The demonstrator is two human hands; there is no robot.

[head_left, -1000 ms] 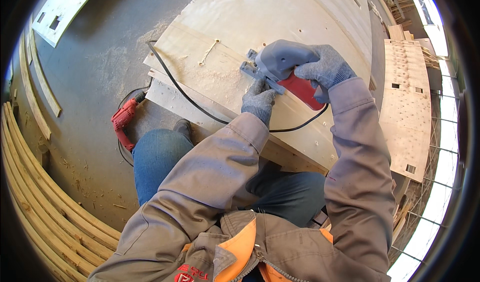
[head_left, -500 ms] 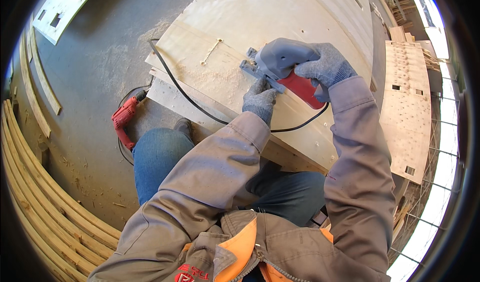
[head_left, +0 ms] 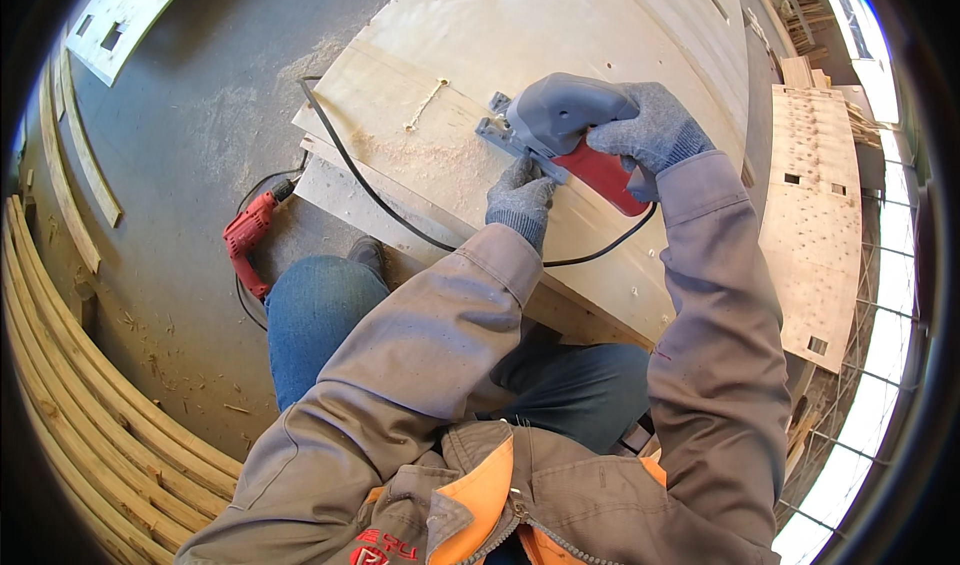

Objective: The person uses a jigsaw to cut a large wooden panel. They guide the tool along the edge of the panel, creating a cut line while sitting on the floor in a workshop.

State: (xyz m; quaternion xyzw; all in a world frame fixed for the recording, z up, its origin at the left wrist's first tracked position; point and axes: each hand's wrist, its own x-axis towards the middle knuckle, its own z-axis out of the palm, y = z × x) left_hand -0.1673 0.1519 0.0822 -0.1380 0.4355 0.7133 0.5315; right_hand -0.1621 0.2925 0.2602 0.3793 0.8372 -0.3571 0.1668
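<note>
A grey and red jigsaw [head_left: 567, 113] rests on a large pale plywood sheet [head_left: 470, 27], its front pointing up and to the left. My right hand [head_left: 655, 130], in a grey knit glove, is wrapped round the jigsaw's handle. Lower down, my gloved left hand [head_left: 520, 203] is closed at the edge of the tool's base plate, fingertips against it. The blade and the spot under the base are hidden. Sawdust [head_left: 440, 160] lies left of the jigsaw, near a short narrow slot [head_left: 427, 104] in the sheet. A black cord [head_left: 365, 180] loops beneath my left wrist.
A red corded drill [head_left: 250, 233] lies on the grey floor, left of my knee. Long timber strips [head_left: 110, 405] are stacked at the lower left. Another cut panel [head_left: 815, 225] stands at the right by wire mesh, and a pale panel [head_left: 135, 10] is at the upper left.
The jigsaw has crept very slightly toward the upper left over the plywood. Both hands keep their hold on it.
</note>
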